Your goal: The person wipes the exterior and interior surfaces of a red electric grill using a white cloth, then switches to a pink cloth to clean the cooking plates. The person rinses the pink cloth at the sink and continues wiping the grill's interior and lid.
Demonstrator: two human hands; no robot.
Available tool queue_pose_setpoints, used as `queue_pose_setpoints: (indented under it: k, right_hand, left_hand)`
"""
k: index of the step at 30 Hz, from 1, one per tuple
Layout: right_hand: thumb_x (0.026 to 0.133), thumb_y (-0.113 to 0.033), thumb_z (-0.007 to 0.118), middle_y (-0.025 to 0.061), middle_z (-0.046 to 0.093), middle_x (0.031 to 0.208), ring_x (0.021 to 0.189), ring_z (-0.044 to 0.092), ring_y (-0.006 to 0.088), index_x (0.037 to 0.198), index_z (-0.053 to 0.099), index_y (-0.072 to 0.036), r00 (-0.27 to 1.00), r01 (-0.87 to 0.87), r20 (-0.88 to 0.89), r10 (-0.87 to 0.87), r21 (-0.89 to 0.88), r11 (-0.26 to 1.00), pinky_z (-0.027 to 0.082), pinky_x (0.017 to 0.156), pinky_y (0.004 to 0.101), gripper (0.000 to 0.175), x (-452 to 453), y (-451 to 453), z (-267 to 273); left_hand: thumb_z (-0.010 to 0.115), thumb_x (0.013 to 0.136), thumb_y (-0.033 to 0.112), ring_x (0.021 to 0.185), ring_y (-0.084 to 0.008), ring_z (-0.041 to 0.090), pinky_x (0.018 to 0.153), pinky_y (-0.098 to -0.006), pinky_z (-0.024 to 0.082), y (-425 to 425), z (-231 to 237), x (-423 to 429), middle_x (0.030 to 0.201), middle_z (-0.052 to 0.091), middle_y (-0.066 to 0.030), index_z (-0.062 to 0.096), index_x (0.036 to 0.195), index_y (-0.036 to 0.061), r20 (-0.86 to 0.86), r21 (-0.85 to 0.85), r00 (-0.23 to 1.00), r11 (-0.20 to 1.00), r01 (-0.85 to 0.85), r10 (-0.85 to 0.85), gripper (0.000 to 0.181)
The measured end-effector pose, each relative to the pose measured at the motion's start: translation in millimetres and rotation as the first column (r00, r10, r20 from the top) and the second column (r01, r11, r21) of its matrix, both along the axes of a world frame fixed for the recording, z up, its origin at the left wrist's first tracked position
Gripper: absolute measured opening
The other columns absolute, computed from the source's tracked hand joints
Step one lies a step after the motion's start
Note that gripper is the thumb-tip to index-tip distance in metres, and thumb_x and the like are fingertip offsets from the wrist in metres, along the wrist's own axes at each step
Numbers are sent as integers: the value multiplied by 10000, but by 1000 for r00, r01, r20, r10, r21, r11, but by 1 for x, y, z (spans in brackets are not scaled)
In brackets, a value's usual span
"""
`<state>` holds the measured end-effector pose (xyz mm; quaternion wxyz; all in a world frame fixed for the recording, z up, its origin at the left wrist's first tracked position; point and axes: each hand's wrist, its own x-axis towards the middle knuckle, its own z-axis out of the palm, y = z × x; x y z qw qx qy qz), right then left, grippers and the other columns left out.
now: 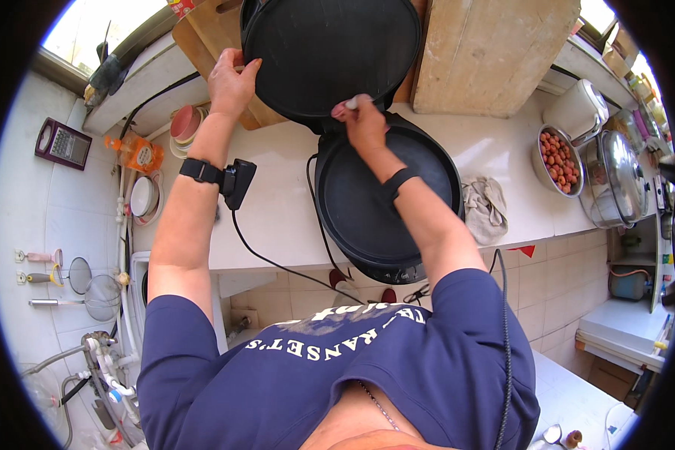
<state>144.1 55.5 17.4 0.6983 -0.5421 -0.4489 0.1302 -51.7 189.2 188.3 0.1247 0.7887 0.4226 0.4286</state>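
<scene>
An electric griddle stands on the counter with its round black lid plate (332, 50) raised and its lower black pan (382, 197) facing up. My left hand (233, 79) is at the left rim of the raised plate, thumb on its edge; whether the fingers grip it is partly hidden. Near the bottom of that plate, by the hinge, my right hand (363, 115) pinches a small pink and white thing, too small to name surely, perhaps a folded cloth. A crumpled grey-beige cloth (485, 209) lies right of the pan.
Wooden boards (484, 56) lean behind the griddle. On the right are a metal bowl of reddish fruit (559, 163) and a steel pot with a lid (619, 180). An orange pump bottle (142, 154) and stacked bowls (187, 126) stand left. A black cable (292, 271) hangs before the counter.
</scene>
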Motion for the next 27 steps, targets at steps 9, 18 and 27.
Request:
queue_pose_setpoints:
  k: [9,18,27]
  right_hand:
    - [895,-60,539,85,733,825,827,709,284,930,574,-76,819,1,560,125,-219,976,561,745,389,52,3,-11,30]
    - [909,-94,509,121,708,875,877,677,320,866,587,-54,651,90,753,93,-198,976,542,771,400,97,11,-19,23]
    - [783,-67,639,5,677,839,832,636,255,820,600,-141,698,-225,713,-59,296,928,509,781,345,92,-34,24,144]
  left_hand:
    - [759,833,284,933,-310,693,842,-398,533,-2,3,-7,1002,723,-143,632,1028,34,-76,-8,996,999,-44,44,341]
    - [752,834,286,924,-355,676,829,-427,522,-3,-5,-14,997,703,-158,606,1023,30,-95,54,992,995,-78,83,350]
    - [765,824,242,915,-339,682,814,-419,529,-1,0,-9,955,702,-164,616,998,28,-34,63,999,998,-3,5,313]
